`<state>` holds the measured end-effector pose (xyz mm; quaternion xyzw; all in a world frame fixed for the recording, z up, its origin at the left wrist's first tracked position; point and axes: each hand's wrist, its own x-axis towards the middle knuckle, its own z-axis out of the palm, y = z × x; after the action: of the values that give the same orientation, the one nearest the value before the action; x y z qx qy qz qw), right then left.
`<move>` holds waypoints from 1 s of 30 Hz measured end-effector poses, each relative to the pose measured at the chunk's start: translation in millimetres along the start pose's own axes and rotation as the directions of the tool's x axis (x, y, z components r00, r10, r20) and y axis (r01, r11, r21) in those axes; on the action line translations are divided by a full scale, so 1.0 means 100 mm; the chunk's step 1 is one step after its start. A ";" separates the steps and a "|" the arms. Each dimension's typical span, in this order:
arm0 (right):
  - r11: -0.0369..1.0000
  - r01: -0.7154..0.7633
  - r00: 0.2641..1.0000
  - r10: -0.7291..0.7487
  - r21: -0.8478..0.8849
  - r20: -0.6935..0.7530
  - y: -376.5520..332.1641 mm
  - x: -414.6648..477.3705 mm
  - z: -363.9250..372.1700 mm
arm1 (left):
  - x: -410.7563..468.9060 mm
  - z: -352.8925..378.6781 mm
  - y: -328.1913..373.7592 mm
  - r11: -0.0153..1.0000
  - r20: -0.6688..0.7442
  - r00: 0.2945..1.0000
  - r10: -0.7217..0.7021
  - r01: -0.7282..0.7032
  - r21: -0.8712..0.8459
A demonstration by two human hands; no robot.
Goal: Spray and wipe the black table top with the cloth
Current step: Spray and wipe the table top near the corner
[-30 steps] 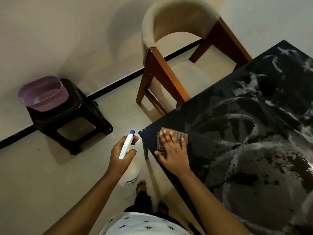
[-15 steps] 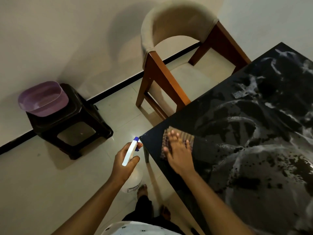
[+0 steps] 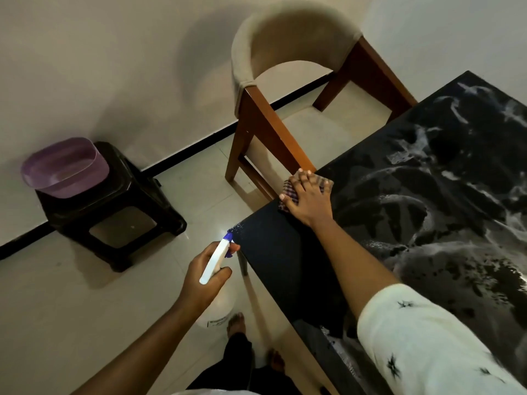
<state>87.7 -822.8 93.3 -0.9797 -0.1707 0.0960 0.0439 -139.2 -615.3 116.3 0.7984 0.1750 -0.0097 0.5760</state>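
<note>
The black table top [image 3: 445, 223] fills the right side, streaked with white foam except for a wiped dark strip near its left corner. My right hand [image 3: 306, 199] presses flat on a checked cloth [image 3: 291, 192] at the table's left edge, beside the chair. My left hand [image 3: 204, 276] grips a white spray bottle [image 3: 215, 259] with a blue nozzle, held off the table just left of its near corner. The bottle's round body [image 3: 216, 312] shows below my hand.
A wooden chair [image 3: 268, 129] with a beige curved back stands against the table's far left edge. A dark stool [image 3: 114, 212] carrying a purple basin [image 3: 64, 166] sits by the wall at left. Tiled floor lies between them. My bare feet are below.
My right hand has slid the cloth forward along the table's left edge, away from the near corner toward the chair. My left hand with the bottle has stayed near the corner.
</note>
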 end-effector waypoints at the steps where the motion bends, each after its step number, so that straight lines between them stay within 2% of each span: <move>1: 1.000 0.023 1.000 -0.023 0.004 -0.012 -0.03 -0.14 0.03 | -0.02 -0.01 -0.01 1.000 0.005 1.000 0.006 -0.006 -0.004; 5: 0.994 0.066 0.998 -0.065 0.089 -0.011 -0.27 -1.04 0.19 | -0.10 0.00 0.00 0.999 0.038 0.999 0.020 -0.018 -0.040; 10: 0.995 0.050 0.999 -0.049 0.085 -0.014 -0.45 -1.98 0.49 | -0.18 0.07 0.07 0.998 0.043 0.998 0.043 -0.040 -0.055; 13: 0.996 0.040 0.999 -0.038 0.084 -0.021 -0.33 -1.70 0.37 | -0.24 0.12 0.09 0.996 0.042 0.997 0.069 -0.067 -0.060; 18: 0.987 -0.109 0.994 0.108 0.117 0.017 -0.03 -0.78 0.13 | -0.42 0.24 0.01 0.999 -0.010 1.000 0.006 -0.006 -0.052; 21: 0.988 -0.084 0.996 0.083 0.131 0.012 -0.05 -0.86 0.14 | -0.57 0.29 -0.06 0.997 -0.031 0.999 -0.015 0.013 -0.076; 30: 0.990 0.077 0.997 -0.074 0.118 -0.035 -0.36 -2.97 0.67 | -0.99 0.56 -0.08 0.986 -0.068 0.998 -0.011 0.000 -0.165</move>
<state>-212.2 -887.8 83.2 -0.9695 -0.2009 0.0892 0.1086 -223.9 -691.2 112.0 0.7474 0.1969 0.0306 0.6338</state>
